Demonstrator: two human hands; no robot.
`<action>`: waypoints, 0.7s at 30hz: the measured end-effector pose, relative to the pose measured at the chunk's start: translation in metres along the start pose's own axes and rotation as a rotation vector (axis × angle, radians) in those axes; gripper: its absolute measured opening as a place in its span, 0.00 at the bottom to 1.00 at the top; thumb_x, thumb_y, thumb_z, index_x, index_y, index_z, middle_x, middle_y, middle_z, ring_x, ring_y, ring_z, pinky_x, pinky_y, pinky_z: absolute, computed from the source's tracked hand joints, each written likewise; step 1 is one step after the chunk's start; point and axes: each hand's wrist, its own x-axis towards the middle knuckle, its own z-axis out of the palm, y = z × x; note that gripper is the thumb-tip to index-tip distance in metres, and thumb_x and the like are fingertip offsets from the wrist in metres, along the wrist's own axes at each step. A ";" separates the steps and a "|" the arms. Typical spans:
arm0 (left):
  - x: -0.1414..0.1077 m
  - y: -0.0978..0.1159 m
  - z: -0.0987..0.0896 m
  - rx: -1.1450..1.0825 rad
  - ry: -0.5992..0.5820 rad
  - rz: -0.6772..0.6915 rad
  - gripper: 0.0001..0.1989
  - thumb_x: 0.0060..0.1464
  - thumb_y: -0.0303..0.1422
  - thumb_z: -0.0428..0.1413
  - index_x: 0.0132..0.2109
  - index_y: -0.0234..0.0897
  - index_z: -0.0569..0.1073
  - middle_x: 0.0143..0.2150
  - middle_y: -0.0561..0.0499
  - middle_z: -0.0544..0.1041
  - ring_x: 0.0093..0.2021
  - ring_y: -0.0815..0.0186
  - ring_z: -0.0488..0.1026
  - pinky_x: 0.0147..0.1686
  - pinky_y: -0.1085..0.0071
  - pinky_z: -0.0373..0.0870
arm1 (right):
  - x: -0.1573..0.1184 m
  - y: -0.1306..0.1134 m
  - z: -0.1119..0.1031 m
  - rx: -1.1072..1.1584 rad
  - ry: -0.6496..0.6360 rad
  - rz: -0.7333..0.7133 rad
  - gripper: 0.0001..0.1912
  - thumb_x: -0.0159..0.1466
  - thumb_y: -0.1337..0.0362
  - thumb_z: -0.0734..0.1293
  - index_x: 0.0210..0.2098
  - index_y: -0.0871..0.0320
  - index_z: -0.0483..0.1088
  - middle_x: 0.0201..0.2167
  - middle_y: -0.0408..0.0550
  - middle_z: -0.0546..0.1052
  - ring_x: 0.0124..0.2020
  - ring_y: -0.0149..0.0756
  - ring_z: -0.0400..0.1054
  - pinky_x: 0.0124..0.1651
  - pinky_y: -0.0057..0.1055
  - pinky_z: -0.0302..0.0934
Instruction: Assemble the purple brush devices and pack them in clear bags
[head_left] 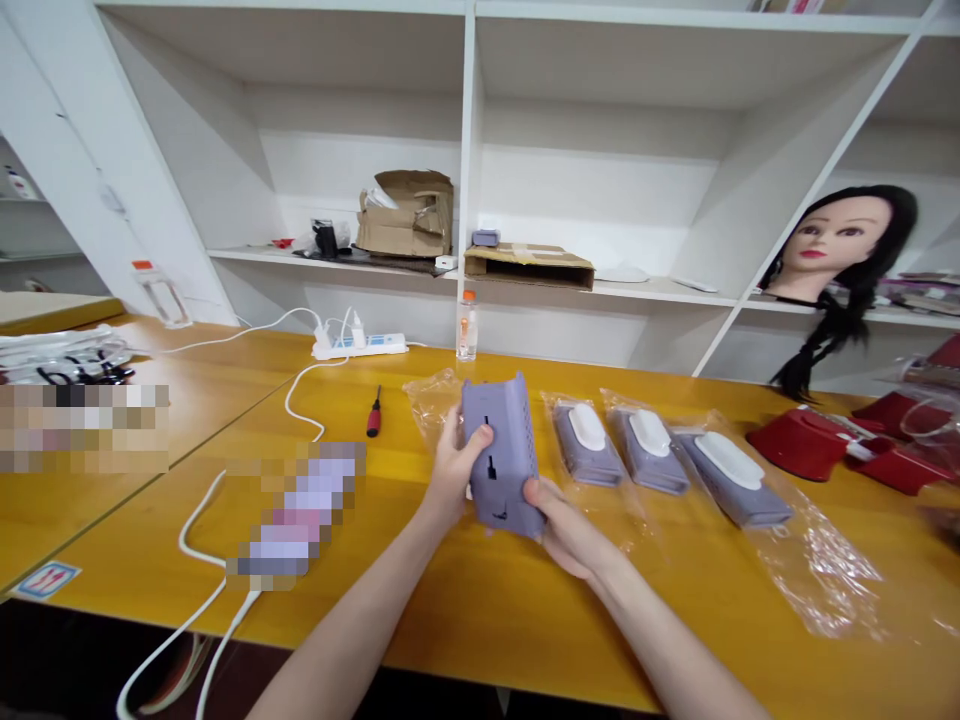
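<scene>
- Shelving: white, behind the lilac perforated case; cardboard boxes on its shelf.
- Desk: yellow wood finish, directly below the case, which is held above it.
- Mannequin head: long dark braid, far right of the case, on the shelf.
- Bagged units: three, lilac with white tops, in a row right of the case; all remain in clear plastic.
- Clear plastic bag: lying just behind the case, with no unit visible inside.
- Case: one unit out of its wrapping, slotted face showing, apparently matching the bagged three; in both hands at the middle of the desk.
- Left hand: fingers curled firmly over the case's near edge, thumb on its face.
- Right hand: cupped, partly open, supporting the case's lower end.
- Water bottle: orange cap, upright, behind the case.
- Screwdriver: red handle, lying left of the case, apart from it.
</scene>
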 end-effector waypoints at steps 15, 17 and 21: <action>0.003 0.000 0.003 -0.130 0.021 0.013 0.16 0.39 0.34 0.60 0.38 0.32 0.70 0.31 0.48 0.75 0.32 0.61 0.74 0.35 0.66 0.69 | 0.009 0.003 0.019 -0.720 0.431 -0.126 0.35 0.43 0.61 0.72 0.49 0.56 0.60 0.42 0.48 0.71 0.41 0.40 0.66 0.40 0.35 0.60; 0.010 0.013 -0.004 -0.178 0.052 0.082 0.16 0.39 0.36 0.59 0.37 0.32 0.70 0.30 0.48 0.75 0.30 0.62 0.74 0.33 0.66 0.69 | 0.004 0.003 0.016 -0.673 0.318 -0.073 0.29 0.44 0.61 0.71 0.46 0.57 0.62 0.37 0.45 0.72 0.35 0.36 0.67 0.35 0.31 0.60; 0.036 0.038 -0.029 -0.190 0.297 0.274 0.19 0.38 0.39 0.58 0.38 0.34 0.68 0.32 0.50 0.73 0.32 0.63 0.73 0.34 0.66 0.70 | -0.006 0.008 0.003 -0.715 0.405 -0.001 0.28 0.43 0.58 0.72 0.41 0.59 0.64 0.31 0.43 0.72 0.31 0.35 0.65 0.33 0.30 0.58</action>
